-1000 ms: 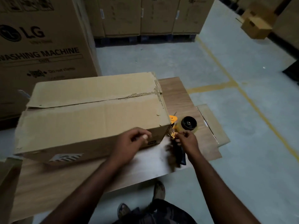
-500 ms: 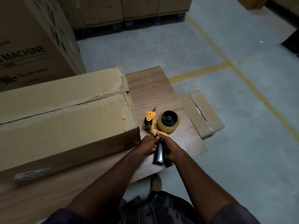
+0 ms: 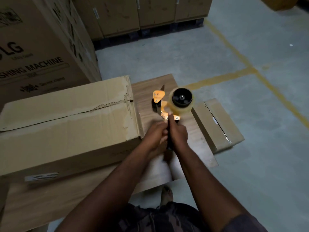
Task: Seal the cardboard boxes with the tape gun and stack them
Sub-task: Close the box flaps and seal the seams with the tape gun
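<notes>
Probably a warehouse: a washing-machine carton (image 3: 41, 52), palletised boxes (image 3: 155, 12), yellow lines (image 3: 222, 79) on concrete floor (image 3: 184, 52).

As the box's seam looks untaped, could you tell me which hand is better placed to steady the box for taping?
Probably the left: the left hand lies beside the cardboard box, nearest its corner, while the right hand grips the tape gun handle farther away.

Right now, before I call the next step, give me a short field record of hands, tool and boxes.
left hand: grips tape gun handle, blurred
right hand: grips the same handle
tape gun: orange, clear roll loaded, by the box's right end
box: on table, flaps folded shut, top seam looks untaped
small box: right of table, lower down, seam taped
</notes>
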Motion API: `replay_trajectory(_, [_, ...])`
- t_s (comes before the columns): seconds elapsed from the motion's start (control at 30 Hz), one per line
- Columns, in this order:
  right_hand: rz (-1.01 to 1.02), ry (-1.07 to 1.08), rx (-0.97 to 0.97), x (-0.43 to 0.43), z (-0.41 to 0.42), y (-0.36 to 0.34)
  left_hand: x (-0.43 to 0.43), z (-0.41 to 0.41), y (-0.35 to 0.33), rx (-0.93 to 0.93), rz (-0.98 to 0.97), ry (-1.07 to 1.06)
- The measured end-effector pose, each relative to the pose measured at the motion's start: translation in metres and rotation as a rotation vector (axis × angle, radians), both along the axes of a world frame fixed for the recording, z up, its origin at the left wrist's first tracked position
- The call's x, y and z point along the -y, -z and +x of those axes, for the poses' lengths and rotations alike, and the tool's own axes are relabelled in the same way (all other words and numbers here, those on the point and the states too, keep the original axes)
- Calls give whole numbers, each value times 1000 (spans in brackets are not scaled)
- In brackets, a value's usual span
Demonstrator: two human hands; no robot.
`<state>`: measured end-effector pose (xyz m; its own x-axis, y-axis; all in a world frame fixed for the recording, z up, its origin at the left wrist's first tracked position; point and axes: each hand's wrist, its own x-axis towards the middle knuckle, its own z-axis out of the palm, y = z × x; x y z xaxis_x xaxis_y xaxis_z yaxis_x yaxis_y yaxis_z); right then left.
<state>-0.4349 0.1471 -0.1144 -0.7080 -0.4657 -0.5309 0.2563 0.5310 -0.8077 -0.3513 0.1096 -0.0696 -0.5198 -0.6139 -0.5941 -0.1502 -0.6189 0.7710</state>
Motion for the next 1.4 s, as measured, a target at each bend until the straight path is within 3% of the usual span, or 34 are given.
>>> replay_trajectory(0.17, [-341, -41, -215, 20, -3, -70, 41, 32, -66, -291, 165, -158])
replay_trajectory(0.33, [-656, -280, -169, 36, 28, -126, 82, 99, -112, -458, 235, -306])
replay_trajectory(0.63, [-714, -592, -264, 88, 139, -156, 122, 250, -135, -530, 104, -430])
replay_trajectory(0.83, [-736, -763, -293, 126, 193, -159, 153, 351, -107, -754, 101, -212])
replay_trajectory(0.9, [-737, -809, -300, 137, 210, -156, 160, 369, -102, -630, 96, -192])
replay_trajectory(1.0, [-726, -850, -315, 151, 228, -152, 164, 387, -89, -469, 105, -413])
replay_trajectory(1.17, [-674, -899, -394, 174, 251, -146, 184, 408, -78, -168, 32, -590])
replay_trajectory(1.23, [-633, -909, -465, 184, 259, -140, 189, 425, -78, -86, -74, -504])
replay_trajectory(1.4, [-422, -986, -804, 203, 282, -132, 204, 459, -86, 256, -583, -210])
